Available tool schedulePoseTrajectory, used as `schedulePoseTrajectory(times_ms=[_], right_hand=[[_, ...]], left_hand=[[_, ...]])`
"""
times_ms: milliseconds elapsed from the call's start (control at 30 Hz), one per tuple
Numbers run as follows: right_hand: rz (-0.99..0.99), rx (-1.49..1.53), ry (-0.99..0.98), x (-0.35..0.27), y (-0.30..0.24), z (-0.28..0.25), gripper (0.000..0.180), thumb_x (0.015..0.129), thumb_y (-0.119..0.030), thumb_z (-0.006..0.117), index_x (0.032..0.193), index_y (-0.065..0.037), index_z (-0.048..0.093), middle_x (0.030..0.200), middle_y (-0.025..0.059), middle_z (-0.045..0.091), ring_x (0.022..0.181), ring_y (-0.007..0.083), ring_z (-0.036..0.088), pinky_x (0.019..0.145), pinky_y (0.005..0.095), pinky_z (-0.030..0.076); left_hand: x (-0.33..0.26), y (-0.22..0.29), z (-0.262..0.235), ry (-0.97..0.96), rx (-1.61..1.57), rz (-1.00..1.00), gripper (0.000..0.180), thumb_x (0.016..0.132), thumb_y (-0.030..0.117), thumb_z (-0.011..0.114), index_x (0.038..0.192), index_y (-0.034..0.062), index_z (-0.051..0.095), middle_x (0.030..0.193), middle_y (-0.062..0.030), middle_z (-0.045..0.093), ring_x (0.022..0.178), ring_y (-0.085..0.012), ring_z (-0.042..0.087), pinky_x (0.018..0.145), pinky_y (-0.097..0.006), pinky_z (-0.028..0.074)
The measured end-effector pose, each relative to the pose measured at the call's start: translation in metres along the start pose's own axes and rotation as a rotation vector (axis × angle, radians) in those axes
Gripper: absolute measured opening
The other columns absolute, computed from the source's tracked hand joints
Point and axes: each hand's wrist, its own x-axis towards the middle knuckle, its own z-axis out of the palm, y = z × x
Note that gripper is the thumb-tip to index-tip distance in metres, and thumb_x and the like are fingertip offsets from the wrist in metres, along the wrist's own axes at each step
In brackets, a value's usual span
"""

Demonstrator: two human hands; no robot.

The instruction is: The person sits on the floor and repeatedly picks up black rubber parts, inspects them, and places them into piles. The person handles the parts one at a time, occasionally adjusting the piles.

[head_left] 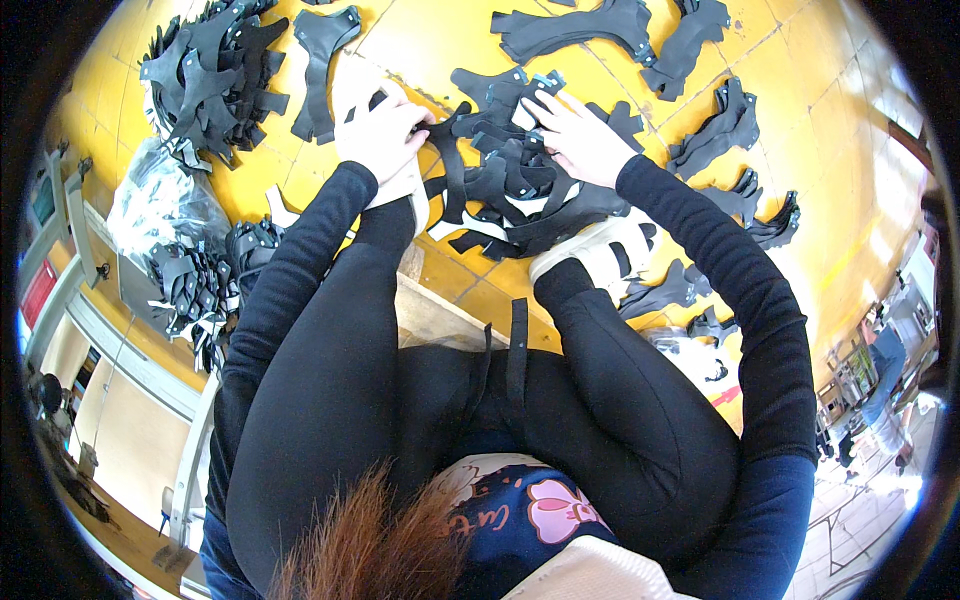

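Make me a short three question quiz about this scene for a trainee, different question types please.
1. True or false: the floor is yellow.
2. Multiple choice: the right hand rests on A) the black cut pieces between the feet, B) the pale sandal, C) the clear plastic bag.
3. Fill in: the left hand touches a black ____.

Key: 1 true; 2 A; 3 strap.
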Motion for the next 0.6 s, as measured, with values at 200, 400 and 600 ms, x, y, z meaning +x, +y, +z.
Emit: schedulePoseTrajectory(times_ms=[200,400,600], right_hand=[[0.002,-0.001,-0.098,0.008,-0.013,-0.003,0.027,0.07,-0.007,0.061,0.096,-0.001,0.062,0.148,0.0291,0.028,0.138,0.0402,0.027,0.115,0.0469,0.022],[-0.01,0.027,-0.08,0.007,-0.014,-0.001,0.018,0.076,-0.012,0.06,0.092,-0.004,0.062,0.147,0.026,0.032,0.139,0.0368,0.029,0.116,0.0476,0.018],[0.097,0.307,-0.052,0.011,-0.004,-0.014,0.016,0.092,-0.021,0.053,0.094,-0.007,0.06,0.12,0.0175,0.058,0.117,0.0299,0.052,0.103,0.0427,0.036]], left_hand=[[-0.001,-0.002,0.005,0.026,-0.02,-0.004,0.015,0.081,0.031,0.065,0.095,0.0273,0.067,0.091,0.0048,0.062,0.1,-0.0205,0.054,0.092,-0.038,0.038],[-0.001,0.0,0.002,0.038,0.012,-0.002,0.015,0.081,0.031,0.064,0.096,0.0281,0.067,0.091,0.0045,0.062,0.098,-0.0194,0.055,0.092,-0.039,0.039],[0.0,-0.007,0.008,0.016,-0.012,0.034,0.015,0.083,0.032,0.062,0.096,0.0278,0.066,0.094,0.0042,0.062,0.098,-0.0161,0.058,0.093,-0.04,0.039]])
